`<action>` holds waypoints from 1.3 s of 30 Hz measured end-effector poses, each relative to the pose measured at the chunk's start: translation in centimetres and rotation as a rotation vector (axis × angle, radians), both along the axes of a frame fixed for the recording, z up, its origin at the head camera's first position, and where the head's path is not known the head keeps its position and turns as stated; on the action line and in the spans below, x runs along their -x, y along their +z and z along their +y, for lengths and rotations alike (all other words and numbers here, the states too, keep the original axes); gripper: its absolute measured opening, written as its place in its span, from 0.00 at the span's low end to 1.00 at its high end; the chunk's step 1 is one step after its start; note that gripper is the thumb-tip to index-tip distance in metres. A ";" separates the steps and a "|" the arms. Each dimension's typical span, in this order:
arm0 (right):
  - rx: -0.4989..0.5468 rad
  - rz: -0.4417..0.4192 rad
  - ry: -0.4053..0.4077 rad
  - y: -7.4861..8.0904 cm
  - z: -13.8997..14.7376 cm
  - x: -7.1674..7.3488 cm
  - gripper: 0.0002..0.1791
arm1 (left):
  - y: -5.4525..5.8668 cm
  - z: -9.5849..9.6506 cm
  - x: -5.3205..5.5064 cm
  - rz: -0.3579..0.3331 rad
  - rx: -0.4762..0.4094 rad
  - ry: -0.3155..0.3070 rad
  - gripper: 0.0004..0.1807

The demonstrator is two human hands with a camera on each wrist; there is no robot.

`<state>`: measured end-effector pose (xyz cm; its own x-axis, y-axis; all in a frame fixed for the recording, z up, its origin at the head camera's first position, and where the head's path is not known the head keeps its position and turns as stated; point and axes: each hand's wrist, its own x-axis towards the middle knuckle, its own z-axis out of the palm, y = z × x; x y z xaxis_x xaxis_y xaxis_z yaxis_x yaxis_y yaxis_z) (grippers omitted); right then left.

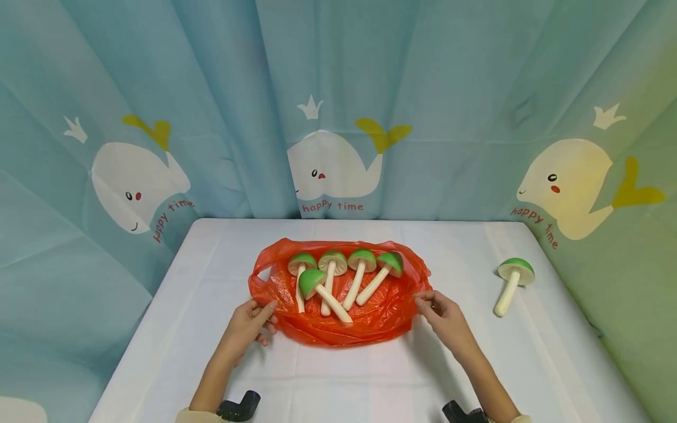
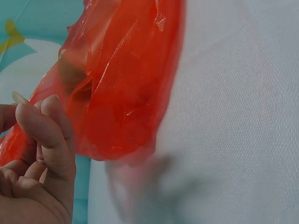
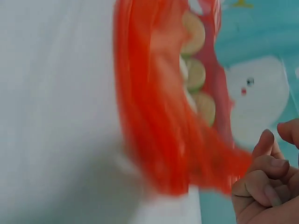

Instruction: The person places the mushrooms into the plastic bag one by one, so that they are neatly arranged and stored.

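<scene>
A red plastic bag (image 1: 349, 338) lies spread open on the table, with several toy mushrooms (image 1: 361, 258) on it. They have green caps and pale stems, and one mushroom (image 1: 312, 283) lies across the others at the front. My left hand (image 1: 251, 323) pinches the bag's left edge between thumb and fingers. At the right edge, my right hand (image 1: 441, 314) grips the plastic with curled fingers. The right wrist view shows the bag (image 3: 154, 102) blurred and drawn toward that hand (image 3: 268, 182). Another green-capped mushroom (image 1: 509, 288) lies apart on the right side of the table.
A white cloth covers the table (image 1: 338, 382). Behind it and at both sides hangs a blue-green curtain (image 1: 449, 88) printed with whales. Black camera mounts (image 1: 240, 405) sit on both wrists.
</scene>
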<state>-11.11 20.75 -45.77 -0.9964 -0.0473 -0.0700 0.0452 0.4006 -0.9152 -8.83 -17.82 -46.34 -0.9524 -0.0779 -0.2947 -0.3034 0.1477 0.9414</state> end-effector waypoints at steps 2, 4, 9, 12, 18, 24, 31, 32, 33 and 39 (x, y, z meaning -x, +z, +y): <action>-0.035 -0.016 -0.030 -0.1 1.6 -0.1 0.16 | 0.0 0.0 0.0 0.003 0.000 0.008 0.20; -0.077 -0.033 -0.054 -0.4 3.1 -0.1 0.18 | -0.1 0.0 0.1 0.005 0.000 0.012 0.20; -0.109 -0.093 -0.121 -1.1 6.6 0.0 0.24 | -0.1 0.0 0.1 0.008 0.002 0.021 0.20; -0.082 -0.135 -0.168 -1.3 8.1 0.1 0.27 | 0.0 0.0 0.2 0.007 0.004 0.024 0.20; -0.190 -0.178 -0.275 -1.9 10.8 0.1 0.28 | 0.1 0.1 0.2 0.007 0.001 0.017 0.21; -0.248 -0.222 -0.384 -2.3 12.8 0.3 0.30 | 0.1 0.0 0.2 0.003 0.007 0.019 0.22; -0.210 -0.260 -0.403 -2.9 13.7 1.3 0.31 | 0.0 -0.2 0.1 -0.001 -0.004 0.021 0.21; -0.205 -0.266 -0.407 -3.0 13.8 1.4 0.32 | 0.0 -0.2 0.1 0.000 -0.005 0.019 0.21; -0.201 -0.273 -0.412 -3.1 14.0 1.4 0.32 | 0.1 -0.2 0.2 0.000 -0.006 0.017 0.21; -0.199 -0.300 -0.423 -3.6 14.5 1.8 0.30 | 0.1 -0.1 0.2 0.000 -0.011 0.010 0.22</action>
